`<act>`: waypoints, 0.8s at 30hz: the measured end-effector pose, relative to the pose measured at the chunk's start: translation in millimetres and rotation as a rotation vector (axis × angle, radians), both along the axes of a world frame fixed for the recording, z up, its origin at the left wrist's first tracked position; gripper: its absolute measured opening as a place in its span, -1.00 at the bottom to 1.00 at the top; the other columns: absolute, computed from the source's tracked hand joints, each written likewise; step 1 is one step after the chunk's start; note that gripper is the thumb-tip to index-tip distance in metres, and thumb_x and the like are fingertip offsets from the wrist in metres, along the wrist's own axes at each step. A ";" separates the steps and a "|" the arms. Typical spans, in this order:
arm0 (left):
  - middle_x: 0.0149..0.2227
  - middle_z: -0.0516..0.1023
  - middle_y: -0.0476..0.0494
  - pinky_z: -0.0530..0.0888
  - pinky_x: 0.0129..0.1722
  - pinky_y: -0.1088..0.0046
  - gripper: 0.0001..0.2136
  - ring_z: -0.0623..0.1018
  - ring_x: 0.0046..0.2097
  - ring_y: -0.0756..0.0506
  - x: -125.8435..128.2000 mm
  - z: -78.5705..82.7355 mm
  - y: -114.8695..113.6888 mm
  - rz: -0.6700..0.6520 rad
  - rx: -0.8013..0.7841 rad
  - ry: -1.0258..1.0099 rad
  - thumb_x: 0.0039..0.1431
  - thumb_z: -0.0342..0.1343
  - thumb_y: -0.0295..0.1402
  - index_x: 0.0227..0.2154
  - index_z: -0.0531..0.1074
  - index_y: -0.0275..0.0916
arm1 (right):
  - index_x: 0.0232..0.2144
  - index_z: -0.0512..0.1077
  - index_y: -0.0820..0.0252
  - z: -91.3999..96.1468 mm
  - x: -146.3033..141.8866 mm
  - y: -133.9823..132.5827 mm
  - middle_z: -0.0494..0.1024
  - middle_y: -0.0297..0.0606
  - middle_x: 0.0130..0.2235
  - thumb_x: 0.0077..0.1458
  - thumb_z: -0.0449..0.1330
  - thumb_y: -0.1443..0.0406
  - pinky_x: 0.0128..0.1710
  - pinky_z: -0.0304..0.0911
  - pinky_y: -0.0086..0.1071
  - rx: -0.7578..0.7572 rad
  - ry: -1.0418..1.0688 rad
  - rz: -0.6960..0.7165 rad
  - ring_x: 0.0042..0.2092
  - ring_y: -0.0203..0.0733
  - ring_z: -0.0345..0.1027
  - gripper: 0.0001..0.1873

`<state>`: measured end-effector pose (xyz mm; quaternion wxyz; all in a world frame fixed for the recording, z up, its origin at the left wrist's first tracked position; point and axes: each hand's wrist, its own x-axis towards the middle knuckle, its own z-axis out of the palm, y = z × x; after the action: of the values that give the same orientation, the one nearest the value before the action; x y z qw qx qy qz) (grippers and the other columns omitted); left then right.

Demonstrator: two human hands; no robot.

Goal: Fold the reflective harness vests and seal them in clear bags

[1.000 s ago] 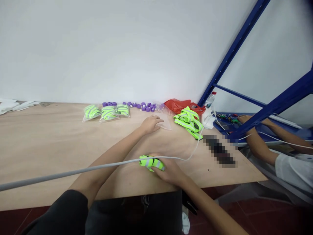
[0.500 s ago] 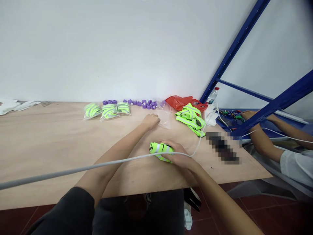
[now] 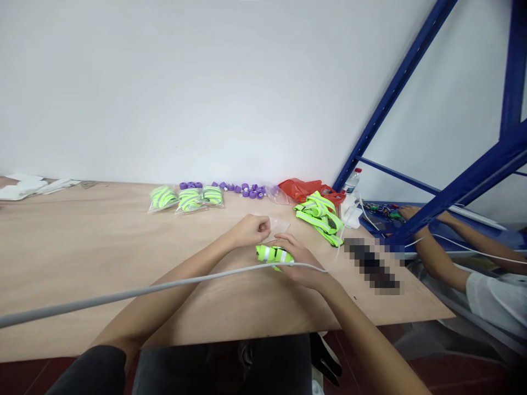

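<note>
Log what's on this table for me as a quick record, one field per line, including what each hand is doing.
Left hand: closed at the edge of a clear plastic bag
Right hand: gripping a rolled neon reflective strap
Bagged straps: three, towards the wall
Small purple pieces: scattered along the wall
Loose reflective strap: heaped beside the red plastic bag
Pixelated item: identity unclear
</note>
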<state>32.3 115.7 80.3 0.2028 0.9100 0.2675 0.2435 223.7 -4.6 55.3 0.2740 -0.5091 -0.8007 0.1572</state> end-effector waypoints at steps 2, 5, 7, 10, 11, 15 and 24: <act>-0.48 0.51 0.02 0.34 -0.43 0.51 -0.93 0.49 -0.43 -0.02 -6.7 4.5 -4.8 0.047 0.023 -0.044 0.12 0.08 -0.51 -0.42 0.42 -0.24 | 0.11 0.43 0.06 0.7 -1.5 -1.6 0.43 -0.13 0.15 0.09 0.21 0.42 0.10 0.35 -0.14 -0.012 -0.020 -0.004 0.12 -0.03 0.42 -0.49; -0.47 0.47 0.00 0.29 -0.41 0.45 -0.94 0.45 -0.43 -0.07 -16.1 9.1 -12.0 0.145 0.079 -0.091 0.09 0.06 -0.48 -0.38 0.39 -0.22 | 0.04 0.44 0.06 2.3 -6.5 -5.4 0.49 -0.15 0.05 0.11 0.22 0.39 0.02 0.37 -0.17 -0.016 -0.021 0.051 0.04 -0.04 0.44 -0.58; -0.42 0.47 -0.04 0.29 -0.38 0.42 -0.93 0.45 -0.40 -0.10 -22.5 11.3 -18.3 0.175 0.113 -0.100 0.09 0.05 -0.48 -0.36 0.39 -0.22 | 0.00 0.43 0.07 3.8 -11.5 -8.3 0.52 -0.15 0.02 0.14 0.22 0.37 0.02 0.36 -0.17 -0.010 -0.026 0.073 0.05 -0.02 0.42 -0.65; -0.38 0.50 -0.08 0.35 -0.28 0.39 -0.94 0.48 -0.34 -0.11 -36.0 15.4 -27.7 0.088 0.131 -0.070 0.19 0.04 -0.41 -0.36 0.40 -0.21 | -0.02 0.42 0.09 7.7 -19.1 -13.5 0.55 -0.15 0.00 0.18 0.19 0.36 -0.01 0.36 -0.17 -0.009 -0.073 0.079 0.00 -0.01 0.45 -0.70; -0.35 0.52 -0.08 0.38 -0.23 0.39 -0.92 0.50 -0.30 -0.11 -42.4 17.3 -29.6 0.033 0.130 -0.054 0.22 0.06 -0.35 -0.35 0.42 -0.21 | -0.02 0.42 0.09 9.5 -21.2 -15.8 0.56 -0.15 -0.01 0.19 0.16 0.37 -0.03 0.36 -0.17 -0.007 -0.094 0.082 -0.02 -0.02 0.45 -0.71; 0.08 0.52 -0.26 0.36 0.15 0.20 -0.47 0.49 0.11 -0.27 -77.9 22.0 -27.7 -0.193 0.092 0.011 0.09 0.30 -0.01 0.03 0.42 -0.20 | -0.04 0.43 0.05 15.9 -25.0 -29.7 0.57 -0.19 0.00 0.21 0.11 0.41 -0.04 0.38 -0.21 0.032 -0.151 0.119 0.01 -0.04 0.47 -0.70; -0.04 0.54 -0.33 0.58 -0.27 0.27 -0.39 0.58 -0.09 -0.24 -132.5 -7.2 -18.0 0.279 -0.746 -0.360 0.20 0.02 0.24 -0.11 0.46 -0.27 | 0.11 0.35 0.19 17.8 -31.0 -58.1 0.63 -0.08 -0.04 0.24 0.06 0.43 -0.11 0.45 -0.26 0.514 -0.241 0.254 -0.03 -0.07 0.53 -0.61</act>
<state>-100.2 97.7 73.1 0.5261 0.6727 0.4177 0.3100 192.6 -62.7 73.1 0.2750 -0.3340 -0.8981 -0.0789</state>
